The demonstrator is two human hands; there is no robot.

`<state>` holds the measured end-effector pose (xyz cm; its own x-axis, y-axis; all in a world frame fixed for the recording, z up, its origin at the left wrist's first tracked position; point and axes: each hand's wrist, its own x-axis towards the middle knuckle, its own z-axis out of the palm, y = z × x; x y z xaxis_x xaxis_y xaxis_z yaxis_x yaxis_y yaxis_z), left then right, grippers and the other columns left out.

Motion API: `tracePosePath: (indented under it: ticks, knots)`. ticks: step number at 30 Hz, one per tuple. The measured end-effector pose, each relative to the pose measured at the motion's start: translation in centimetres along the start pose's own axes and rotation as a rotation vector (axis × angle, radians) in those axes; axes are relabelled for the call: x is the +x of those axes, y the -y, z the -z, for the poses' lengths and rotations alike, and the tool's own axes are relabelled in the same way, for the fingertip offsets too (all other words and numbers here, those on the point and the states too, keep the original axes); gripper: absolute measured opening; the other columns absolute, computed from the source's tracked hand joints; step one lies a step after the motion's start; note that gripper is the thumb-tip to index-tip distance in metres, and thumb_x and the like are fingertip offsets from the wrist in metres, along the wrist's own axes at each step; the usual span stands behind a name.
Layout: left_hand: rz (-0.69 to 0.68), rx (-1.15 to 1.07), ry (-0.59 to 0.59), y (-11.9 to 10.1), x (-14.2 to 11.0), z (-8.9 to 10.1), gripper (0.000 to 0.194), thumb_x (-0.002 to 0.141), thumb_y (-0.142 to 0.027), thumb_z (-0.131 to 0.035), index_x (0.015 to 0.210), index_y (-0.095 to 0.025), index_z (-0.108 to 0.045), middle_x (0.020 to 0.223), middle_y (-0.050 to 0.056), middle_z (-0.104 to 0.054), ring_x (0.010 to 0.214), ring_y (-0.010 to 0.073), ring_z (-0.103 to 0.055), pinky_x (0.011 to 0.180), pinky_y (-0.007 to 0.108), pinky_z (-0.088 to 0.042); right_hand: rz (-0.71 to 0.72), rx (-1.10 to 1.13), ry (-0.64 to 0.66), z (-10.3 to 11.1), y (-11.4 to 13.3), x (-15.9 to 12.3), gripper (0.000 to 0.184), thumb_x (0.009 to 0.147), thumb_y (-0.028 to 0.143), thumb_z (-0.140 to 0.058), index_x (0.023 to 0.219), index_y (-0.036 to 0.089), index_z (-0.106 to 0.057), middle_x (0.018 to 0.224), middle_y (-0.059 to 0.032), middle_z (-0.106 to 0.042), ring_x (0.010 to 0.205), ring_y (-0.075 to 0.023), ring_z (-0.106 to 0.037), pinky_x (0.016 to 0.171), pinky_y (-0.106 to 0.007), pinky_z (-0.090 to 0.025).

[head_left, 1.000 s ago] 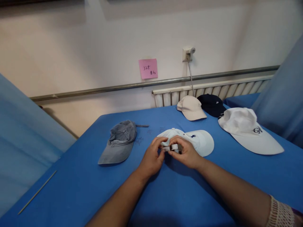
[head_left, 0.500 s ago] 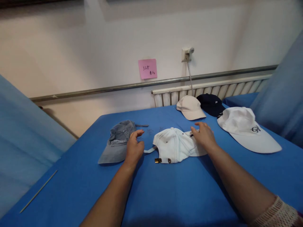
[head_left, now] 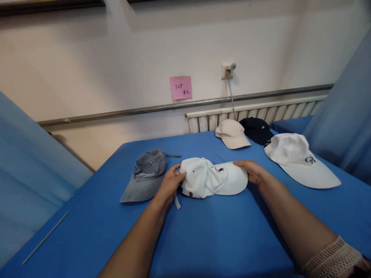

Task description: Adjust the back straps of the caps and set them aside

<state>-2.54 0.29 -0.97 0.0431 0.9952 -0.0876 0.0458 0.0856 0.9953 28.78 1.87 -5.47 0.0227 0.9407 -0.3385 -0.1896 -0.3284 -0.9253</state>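
Note:
In the middle of the blue-covered table lies a white baseball cap (head_left: 199, 178), its brim to the right and a small dark emblem on its front. My left hand (head_left: 170, 182) grips the back edge of the crown, thumb on the outside. My right hand (head_left: 251, 170) is closed on the far right edge of the brim. A loose strap (head_left: 177, 201) hangs from the back of the cap beside my left wrist. Just left of my left hand sits a grey cap (head_left: 149, 170), brim toward me.
Behind stand a beige cap (head_left: 232, 133) and a dark navy cap (head_left: 256, 129). A larger white cap (head_left: 290, 150) with black letters lies at the right. A thin stick (head_left: 45, 237) rests at the table's left edge. Blue curtains (head_left: 26, 173) hang on both sides.
Both hands have closed on the white cap, the left at its back and the right at its brim. The cap has turned and shifted slightly left, showing its emblem.

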Motion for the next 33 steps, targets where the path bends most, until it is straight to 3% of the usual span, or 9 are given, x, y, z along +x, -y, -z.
tracePosePath:
  ticks: [2,5,8,10,15,19,23,28,33]
  knots:
    - [0.03,-0.168,-0.098,-0.4,0.7,1.3,0.043,0.069,-0.023,-0.066,0.11,-0.013,-0.06,0.083,0.005,-0.069,0.068,0.0159,-0.064,0.063,0.026,-0.048,-0.079,0.13,0.083,-0.6,0.2,-0.1,0.017,0.081,0.024,-0.06,0.092,0.013,-0.067,0.092,-0.0132,-0.074,0.084,-0.0249,-0.07,0.076,-0.038,-0.058]
    - [0.055,-0.31,-0.384,-0.8,1.6,3.0,0.033,0.07,-0.016,-0.062,0.102,-0.016,-0.059,0.086,0.004,-0.068,0.072,0.0139,-0.064,0.067,0.026,-0.048,-0.001,0.306,0.1,-1.5,0.6,-0.2,0.021,0.087,0.023,-0.049,0.099,0.015,-0.064,0.1,-0.0121,-0.073,0.096,-0.0248,-0.069,0.086,-0.041,-0.056]
    - [-0.049,-0.285,-0.639,-0.6,1.5,2.9,0.035,0.069,-0.015,-0.063,0.104,-0.02,-0.059,0.097,0.002,-0.067,0.082,0.0114,-0.063,0.07,0.022,-0.046,0.08,0.517,0.089,-2.6,0.6,-0.5,0.024,0.087,0.018,-0.047,0.106,0.016,-0.062,0.107,-0.0098,-0.071,0.108,-0.0224,-0.065,0.094,-0.039,-0.053]
    - [-0.073,-0.258,-0.566,-0.3,0.6,1.4,0.036,0.069,-0.016,-0.065,0.104,-0.019,-0.06,0.104,0.004,-0.066,0.086,0.012,-0.063,0.07,0.022,-0.045,0.113,0.622,0.116,-3.7,0.2,-1.1,0.03,0.083,0.013,-0.05,0.111,0.017,-0.06,0.111,-0.0079,-0.07,0.113,-0.0202,-0.062,0.099,-0.035,-0.051]
    - [0.243,-0.417,0.138,1.3,-2.4,-4.4,0.033,0.074,-0.027,-0.073,0.104,-0.016,-0.063,0.11,0.01,-0.068,0.093,0.0165,-0.065,0.078,0.026,-0.049,0.181,0.706,0.359,-7.3,-1.2,-3.4,0.05,0.075,0.007,-0.061,0.122,0.022,-0.057,0.115,-0.0036,-0.069,0.116,-0.0217,-0.06,0.102,-0.037,-0.047]
    - [0.202,-0.59,0.1,1.5,-2.7,-5.4,0.029,0.072,-0.016,-0.076,0.099,-0.015,-0.065,0.102,0.008,-0.071,0.087,0.0163,-0.067,0.081,0.028,-0.051,0.114,0.648,0.529,-8.8,-2.1,-4.5,0.051,0.071,0.006,-0.07,0.12,0.021,-0.06,0.113,-0.005,-0.07,0.108,-0.0221,-0.063,0.096,-0.035,-0.049]
    - [-0.009,-0.606,-0.05,-1.1,-1.1,-1.8,0.026,0.077,-0.007,-0.067,0.102,-0.014,-0.065,0.096,0.006,-0.072,0.08,0.0144,-0.067,0.077,0.026,-0.054,-0.03,0.483,0.589,-8.8,-2.6,-4.9,0.033,0.075,0.014,-0.073,0.107,0.015,-0.064,0.103,-0.0084,-0.072,0.09,-0.0175,-0.069,0.082,-0.028,-0.052]
    - [-0.249,-0.605,-0.362,-4.8,-0.1,5.6,0.021,0.085,-0.005,-0.055,0.103,-0.012,-0.064,0.092,0.004,-0.072,0.076,0.0109,-0.067,0.074,0.022,-0.055,-0.088,0.371,0.577,-8.4,-2.6,-4.9,0.028,0.074,0.019,-0.075,0.1,0.014,-0.064,0.099,-0.0088,-0.072,0.079,-0.0141,-0.069,0.071,-0.025,-0.051]
    - [-0.243,-0.517,-0.756,-3.9,-1.2,11.9,0.025,0.082,0.002,-0.051,0.099,-0.011,-0.064,0.083,0.001,-0.07,0.07,0.0087,-0.065,0.067,0.018,-0.055,-0.098,0.338,0.517,-8.3,-2.6,-4.4,0.026,0.073,0.02,-0.075,0.096,0.014,-0.064,0.094,-0.0082,-0.072,0.074,-0.0127,-0.067,0.068,-0.024,-0.051]
